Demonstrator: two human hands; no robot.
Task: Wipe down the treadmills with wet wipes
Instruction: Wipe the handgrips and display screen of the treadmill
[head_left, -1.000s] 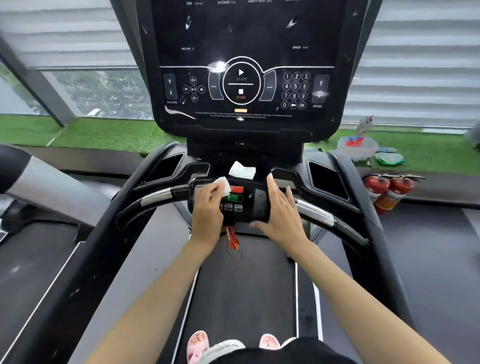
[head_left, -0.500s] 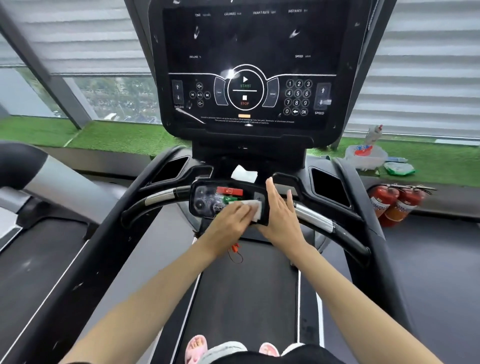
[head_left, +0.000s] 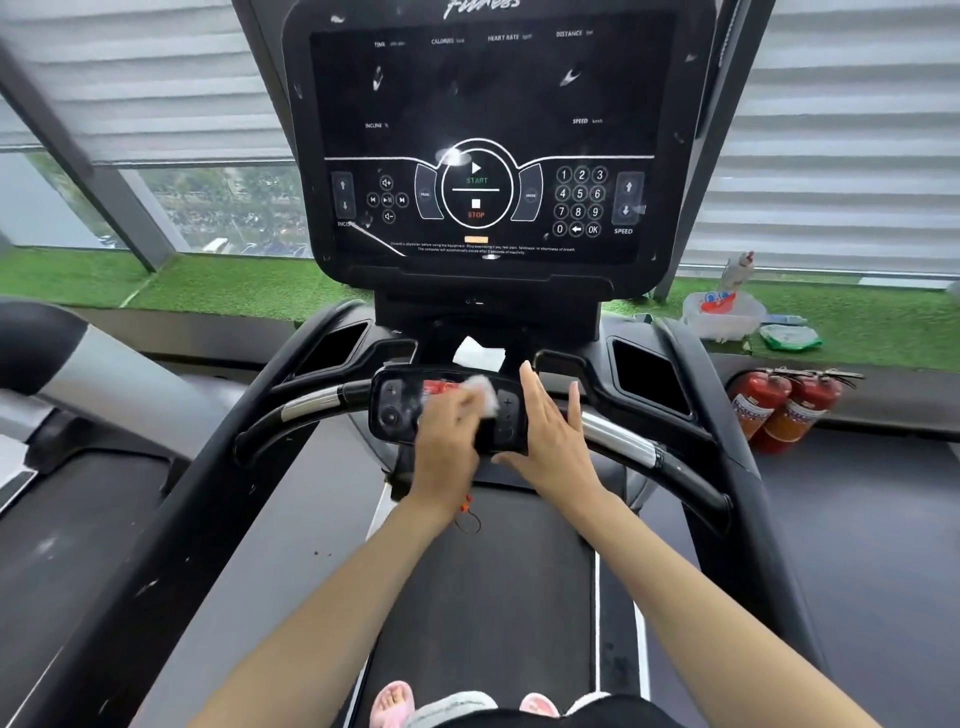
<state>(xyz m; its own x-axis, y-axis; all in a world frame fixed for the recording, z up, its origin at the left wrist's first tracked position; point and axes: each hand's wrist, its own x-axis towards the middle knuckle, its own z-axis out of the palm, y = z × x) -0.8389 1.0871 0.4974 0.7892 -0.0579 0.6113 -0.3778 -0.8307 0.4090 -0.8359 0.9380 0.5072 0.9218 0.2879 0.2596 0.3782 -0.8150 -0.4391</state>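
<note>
I stand on a black treadmill whose small control panel (head_left: 395, 410) sits at the middle of the front handlebar (head_left: 311, 402). My left hand (head_left: 447, 441) holds a white wet wipe (head_left: 483, 392) and presses it on the panel's upper middle, blurred by motion. My right hand (head_left: 550, 436) lies flat with straight fingers against the panel's right end, thumb under its lower edge. A second white wipe (head_left: 478, 353) lies in the recess behind the panel. Above stands the big dark console screen (head_left: 478, 140), with smears on it.
Another treadmill's rail (head_left: 67, 374) runs at the left. Two red fire extinguishers (head_left: 784, 410) stand at the right on the floor. A clear tub with a spray bottle (head_left: 724, 312) and a wipes pack (head_left: 789, 338) sit on the green turf ledge. My slippered feet (head_left: 395, 701) are on the belt.
My left hand has swept the wipe from the panel's left side across to its right and now back up to the upper middle. My right hand has stayed at the panel's right end.
</note>
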